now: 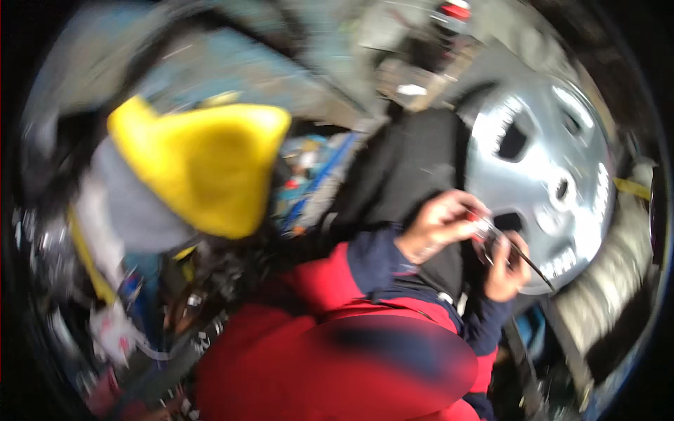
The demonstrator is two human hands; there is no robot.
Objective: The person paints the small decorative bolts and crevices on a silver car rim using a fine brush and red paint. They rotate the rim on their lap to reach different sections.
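Over the lower left edge of a silver slotted disc (525, 188), a small red object (472, 217) is pinched between the thumb and fingers of the left hand (437, 228). A thin dark rod (538, 271) is held by the curled fingers of the right hand (507, 270) and slanted toward the disc's bottom edge; whether the disc is touched cannot be told. Black fabric (418, 158) is seen beside the disc's left edge.

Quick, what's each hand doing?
Left hand: closed, pinching a small red thing.
Right hand: curled at a thin dark rod; blur hides its grip.
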